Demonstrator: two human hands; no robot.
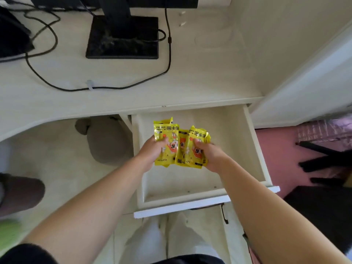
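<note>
Both hands are out over the open white wooden drawer point(182, 205), and between them is a fan of yellow printed foil packets point(183, 149), held just above the drawer floor rather than lying on it. The left hand point(152, 152) has its grip clenched on the leftmost packet, thumb across the printed face. The right hand point(211, 156) is grasping the others from the right side, thumb on top and fingers tucked underneath.

These look light and floppy, with slick, crinkly film and something soft inside. They should slide over one another easily, so a loose stack could spill. The safest hold is a pinch across the flat middle or along a sealed edge, not a corner.

Behind them, the pale desk point(200, 79) carries a black monitor base point(122, 46).
</note>
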